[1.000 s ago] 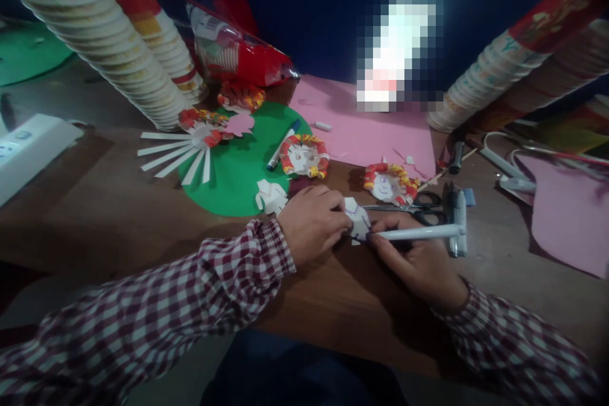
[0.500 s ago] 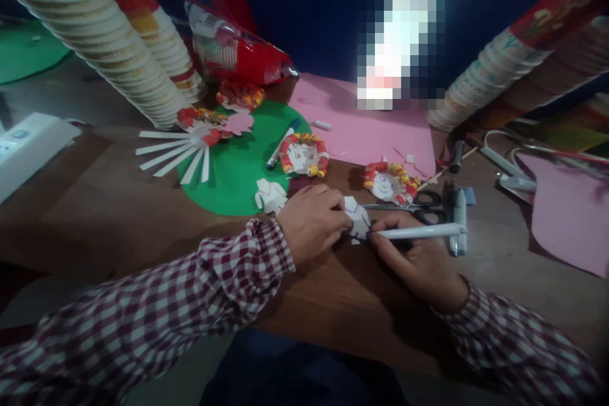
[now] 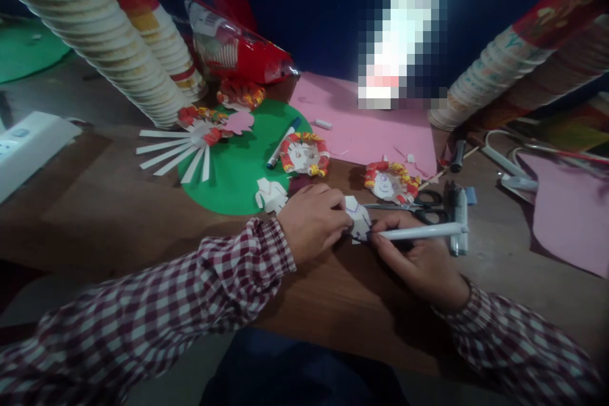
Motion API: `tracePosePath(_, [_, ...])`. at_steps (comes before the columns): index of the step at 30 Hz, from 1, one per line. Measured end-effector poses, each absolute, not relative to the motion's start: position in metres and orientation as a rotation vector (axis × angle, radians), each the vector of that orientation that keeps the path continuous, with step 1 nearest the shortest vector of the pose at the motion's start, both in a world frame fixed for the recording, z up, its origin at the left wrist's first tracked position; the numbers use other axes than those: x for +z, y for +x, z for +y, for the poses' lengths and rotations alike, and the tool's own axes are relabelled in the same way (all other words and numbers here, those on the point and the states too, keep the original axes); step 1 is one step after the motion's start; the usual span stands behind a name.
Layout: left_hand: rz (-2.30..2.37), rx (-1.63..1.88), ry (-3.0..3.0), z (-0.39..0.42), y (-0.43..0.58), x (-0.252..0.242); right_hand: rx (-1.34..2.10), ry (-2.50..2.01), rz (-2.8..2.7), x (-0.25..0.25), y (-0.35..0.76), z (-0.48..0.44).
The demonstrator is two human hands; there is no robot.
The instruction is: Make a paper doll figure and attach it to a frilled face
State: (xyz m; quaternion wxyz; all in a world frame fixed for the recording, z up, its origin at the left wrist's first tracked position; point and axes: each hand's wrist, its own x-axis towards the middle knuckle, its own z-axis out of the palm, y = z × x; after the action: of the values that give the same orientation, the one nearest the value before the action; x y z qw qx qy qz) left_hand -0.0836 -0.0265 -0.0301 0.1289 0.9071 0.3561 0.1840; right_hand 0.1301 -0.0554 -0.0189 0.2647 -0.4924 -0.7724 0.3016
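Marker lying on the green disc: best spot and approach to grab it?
Take the marker mid-barrel, from above, grip closing across its width. It lies flat and diagonal on the green disc; the paper face crowds its right, so favour the left side.

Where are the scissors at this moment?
In the head view the scissors lie on the table right of centre, just beyond the right hand, between a paper face and the pen it holds.

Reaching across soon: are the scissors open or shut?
Shut, it seems: the scissors show a single thin blade line, pointing toward the right hand holding the pen.
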Motion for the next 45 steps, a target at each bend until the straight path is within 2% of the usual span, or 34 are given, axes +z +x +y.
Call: tracePosePath(45, [1.046, 0.471, 2.605, -0.0281, -0.0836, -0.0223, 0.864, -1.322, -2.100, -0.0190, 0.1305, -0.0559])
